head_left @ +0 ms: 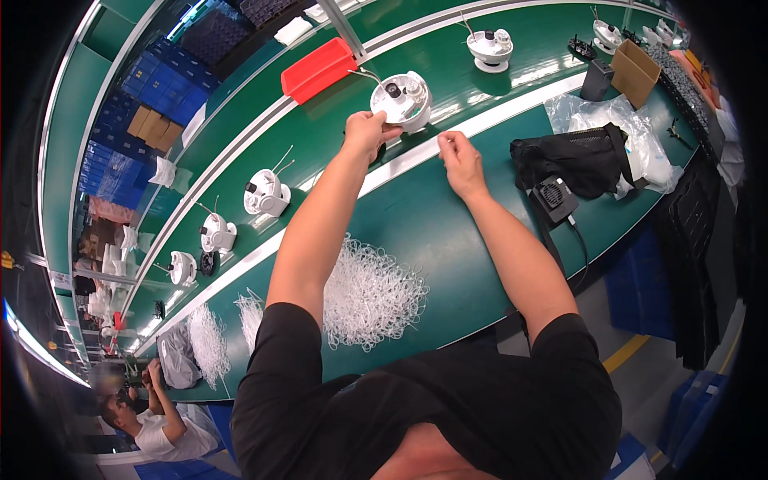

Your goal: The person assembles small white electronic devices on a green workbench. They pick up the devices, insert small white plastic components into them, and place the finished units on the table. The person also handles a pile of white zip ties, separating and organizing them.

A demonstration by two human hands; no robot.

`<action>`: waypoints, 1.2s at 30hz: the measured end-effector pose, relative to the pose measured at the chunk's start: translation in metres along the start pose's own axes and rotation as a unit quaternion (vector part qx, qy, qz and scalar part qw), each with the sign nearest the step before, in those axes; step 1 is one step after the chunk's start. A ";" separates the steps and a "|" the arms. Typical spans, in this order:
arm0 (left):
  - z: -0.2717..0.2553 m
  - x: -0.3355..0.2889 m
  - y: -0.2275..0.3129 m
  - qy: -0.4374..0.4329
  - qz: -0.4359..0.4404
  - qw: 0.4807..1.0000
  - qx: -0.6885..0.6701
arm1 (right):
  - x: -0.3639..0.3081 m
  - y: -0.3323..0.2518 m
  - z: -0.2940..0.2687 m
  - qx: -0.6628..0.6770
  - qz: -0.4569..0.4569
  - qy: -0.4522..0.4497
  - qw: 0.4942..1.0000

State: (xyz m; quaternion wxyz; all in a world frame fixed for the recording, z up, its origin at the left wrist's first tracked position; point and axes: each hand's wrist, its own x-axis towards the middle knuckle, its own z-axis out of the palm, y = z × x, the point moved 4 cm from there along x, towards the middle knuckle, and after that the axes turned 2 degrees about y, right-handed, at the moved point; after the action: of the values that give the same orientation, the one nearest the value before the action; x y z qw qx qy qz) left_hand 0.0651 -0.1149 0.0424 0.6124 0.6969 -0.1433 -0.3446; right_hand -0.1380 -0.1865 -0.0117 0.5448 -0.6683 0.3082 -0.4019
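Observation:
My left hand (367, 133) is closed on the near left edge of a white round device housing (410, 102). The housing has a black round part on top, small clear and white fittings, and a thin cable sticking out to the left. It is over the green conveyor belt; whether it rests there or is lifted, I cannot tell. My right hand (462, 160) is to the right of it, above the pale metal rail (480, 120), with fingers curled and pinched together. What they hold, if anything, is too small to make out.
Similar white housings (268, 193) stand along the belt, left and right. A red tray (318, 70) lies beyond it. Thin clear looped pieces (372, 296) lie heaped on the green table. To the right are a black bag (570, 160) and a small fan-like device (554, 198). A co-worker (164, 416) sits far left.

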 end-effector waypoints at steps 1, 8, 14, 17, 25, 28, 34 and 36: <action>0.004 0.011 -0.004 0.008 -0.005 1.000 -0.005 | -0.001 -0.003 0.002 -0.009 -0.012 -0.017 1.000; 0.015 0.028 -0.024 0.025 -0.039 0.996 -0.074 | 0.003 0.003 0.004 0.011 -0.013 -0.029 0.999; 0.001 -0.136 -0.009 -0.305 0.077 0.884 0.347 | 0.000 0.007 0.004 -0.006 -0.029 -0.034 0.999; -0.009 -0.197 -0.026 -0.338 0.125 0.795 0.488 | -0.003 0.002 0.007 -0.039 -0.026 -0.052 0.998; -0.004 -0.240 -0.054 -0.235 0.136 0.767 0.582 | -0.003 0.000 0.014 -0.041 -0.016 -0.077 0.996; -0.006 -0.242 -0.060 -0.228 0.155 0.786 0.553 | -0.004 -0.002 0.015 -0.040 -0.012 -0.082 0.996; -0.027 -0.224 -0.050 -0.215 0.123 0.882 0.402 | -0.006 -0.005 0.016 -0.030 -0.014 -0.090 0.995; -0.045 -0.210 -0.046 -0.200 0.075 0.917 0.337 | -0.006 -0.007 0.018 -0.040 -0.008 -0.090 0.995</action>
State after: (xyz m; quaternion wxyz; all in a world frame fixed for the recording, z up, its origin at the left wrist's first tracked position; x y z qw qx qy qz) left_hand -0.0675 0.0597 0.0628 0.3242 0.7656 -0.4223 -0.3612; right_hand -0.1255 -0.1712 -0.0073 0.5400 -0.7257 0.2684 -0.3312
